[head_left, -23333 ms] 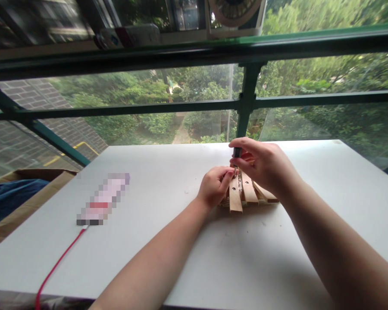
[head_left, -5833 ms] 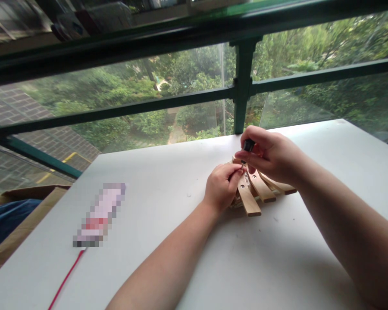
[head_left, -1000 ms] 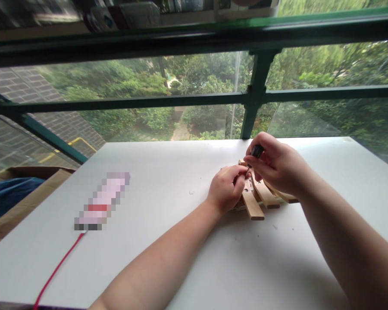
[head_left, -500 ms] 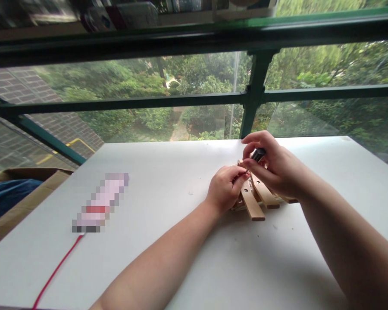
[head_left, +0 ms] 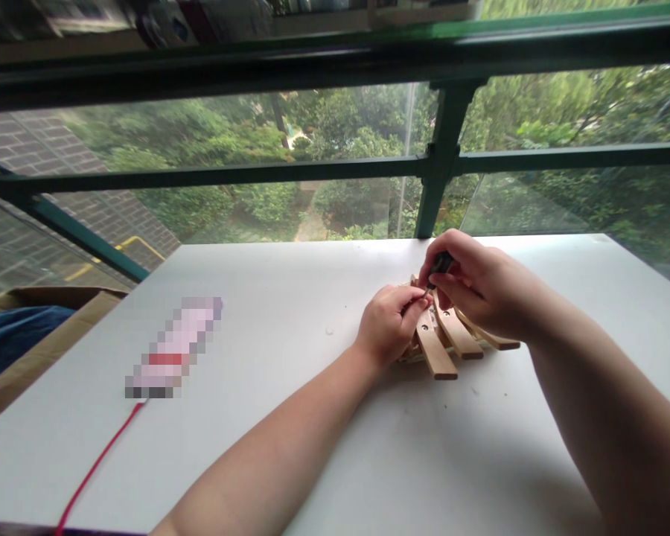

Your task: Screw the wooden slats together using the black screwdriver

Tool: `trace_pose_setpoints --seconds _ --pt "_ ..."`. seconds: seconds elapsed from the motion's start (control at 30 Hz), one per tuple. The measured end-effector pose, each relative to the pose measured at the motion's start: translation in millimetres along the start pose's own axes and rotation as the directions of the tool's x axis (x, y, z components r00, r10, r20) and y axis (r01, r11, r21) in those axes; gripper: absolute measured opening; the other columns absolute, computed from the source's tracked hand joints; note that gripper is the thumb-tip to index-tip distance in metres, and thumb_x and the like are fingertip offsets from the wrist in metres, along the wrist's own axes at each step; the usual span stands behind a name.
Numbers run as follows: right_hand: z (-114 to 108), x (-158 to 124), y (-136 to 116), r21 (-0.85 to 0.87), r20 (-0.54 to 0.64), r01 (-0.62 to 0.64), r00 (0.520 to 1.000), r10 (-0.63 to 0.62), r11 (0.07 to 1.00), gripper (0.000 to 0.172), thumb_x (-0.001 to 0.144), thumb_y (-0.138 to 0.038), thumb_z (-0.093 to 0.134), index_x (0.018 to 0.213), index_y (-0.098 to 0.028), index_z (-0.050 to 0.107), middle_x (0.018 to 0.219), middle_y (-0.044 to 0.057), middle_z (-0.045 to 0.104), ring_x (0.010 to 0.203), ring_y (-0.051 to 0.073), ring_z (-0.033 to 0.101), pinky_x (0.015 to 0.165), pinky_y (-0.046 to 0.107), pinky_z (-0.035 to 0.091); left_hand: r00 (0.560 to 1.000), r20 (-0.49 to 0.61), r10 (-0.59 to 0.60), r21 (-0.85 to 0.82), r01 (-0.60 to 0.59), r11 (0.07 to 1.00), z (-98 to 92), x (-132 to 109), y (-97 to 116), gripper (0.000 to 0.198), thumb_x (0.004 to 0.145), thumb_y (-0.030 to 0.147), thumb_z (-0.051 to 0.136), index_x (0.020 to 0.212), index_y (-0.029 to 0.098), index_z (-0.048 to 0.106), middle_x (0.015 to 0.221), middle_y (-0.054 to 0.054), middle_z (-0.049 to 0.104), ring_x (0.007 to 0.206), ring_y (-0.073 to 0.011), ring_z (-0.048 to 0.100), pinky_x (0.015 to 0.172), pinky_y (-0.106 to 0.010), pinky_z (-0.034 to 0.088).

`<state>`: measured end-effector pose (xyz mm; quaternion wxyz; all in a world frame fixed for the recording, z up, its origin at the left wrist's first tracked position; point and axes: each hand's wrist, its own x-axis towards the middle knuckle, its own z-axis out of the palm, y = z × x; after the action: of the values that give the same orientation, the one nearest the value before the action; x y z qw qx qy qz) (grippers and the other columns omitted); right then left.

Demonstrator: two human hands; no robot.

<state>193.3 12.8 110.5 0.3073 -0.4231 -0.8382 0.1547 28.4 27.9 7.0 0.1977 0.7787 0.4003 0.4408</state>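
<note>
My right hand [head_left: 480, 279] is closed around the black handle of a screwdriver [head_left: 441, 265], whose thin metal shaft points down and left. Its tip ends at the fingertips of my left hand [head_left: 385, 321]. Those fingers are pinched together over a wooden assembly, and what they hold is too small to make out. Several pale wooden slats [head_left: 440, 359] of the assembly fan out toward me, with round screw heads showing on two of them. My hands hide its far part.
A pixelated pinkish, phone-shaped object [head_left: 182, 339] lies on the white table [head_left: 279, 298] at left, with a red cable [head_left: 100, 465] running from it. Small bits of debris dot the tabletop. A cardboard box [head_left: 83, 320] holding blue cloth stands left; a green railing [head_left: 257, 175] runs behind.
My right hand has turned and shifted slightly right, its fingers drawn closer around the screwdriver, which stands a bit more upright. More of the right-hand slat shows. My left hand stays put.
</note>
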Motion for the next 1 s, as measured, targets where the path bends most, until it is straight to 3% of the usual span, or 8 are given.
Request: trace_pose_setpoints --seconds 0.17,0.6,0.83,1.0 --pt "1 1 1 -0.013 -0.043 -0.061 0.997 0.061 0.998 0.014 0.085 -0.026 0.059 0.094 -0.024 0.049 0.076 0.000 0.062 0.061 0.015 0.056 0.055 0.028 0.039 1.000 0.001 0.014 0.005 -0.014 1.000 -0.4 0 1 0.019 0.094 0.029 0.052 0.096 0.022 0.069 0.094 -0.002 0.071 0.091 -0.0161 0.062 0.085 -0.028 0.048" --pt "7 2 3 0.077 -0.080 -0.134 0.987 0.140 0.988 0.022 0.085 -0.033 0.062 0.083 -0.025 0.042 0.059 -0.003 0.055 0.052 0.015 0.055 0.047 0.027 0.036 0.999 0.042 0.033 0.020 -0.034 0.999 -1.5 0 3 0.017 0.092 0.033 0.055 0.096 0.022 0.066 0.092 -0.001 0.071 0.088 -0.0173 0.060 0.085 -0.031 0.046" --pt "10 3 4 0.061 -0.102 -0.114 0.988 0.120 0.992 0.026 0.085 -0.036 0.062 0.081 -0.025 0.039 0.056 -0.003 0.053 0.049 0.014 0.053 0.045 0.026 0.036 0.999 -0.004 -0.044 -0.022 0.044 0.999 -0.1 -1 3 0.013 0.090 0.032 0.057 0.095 0.022 0.064 0.090 -0.001 0.069 0.083 -0.0160 0.061 0.079 -0.029 0.049" --pt "8 2 0 -0.058 -0.127 -0.045 0.991 0.037 0.997 0.018 0.083 -0.034 0.064 0.088 -0.022 0.052 0.070 0.000 0.060 0.061 0.014 0.054 0.055 0.027 0.040 0.999 -0.033 -0.042 -0.024 0.041 0.999 -1.1 0 2 0.014 0.091 0.032 0.057 0.090 0.022 0.067 0.086 -0.002 0.069 0.084 -0.0162 0.062 0.078 -0.028 0.049"
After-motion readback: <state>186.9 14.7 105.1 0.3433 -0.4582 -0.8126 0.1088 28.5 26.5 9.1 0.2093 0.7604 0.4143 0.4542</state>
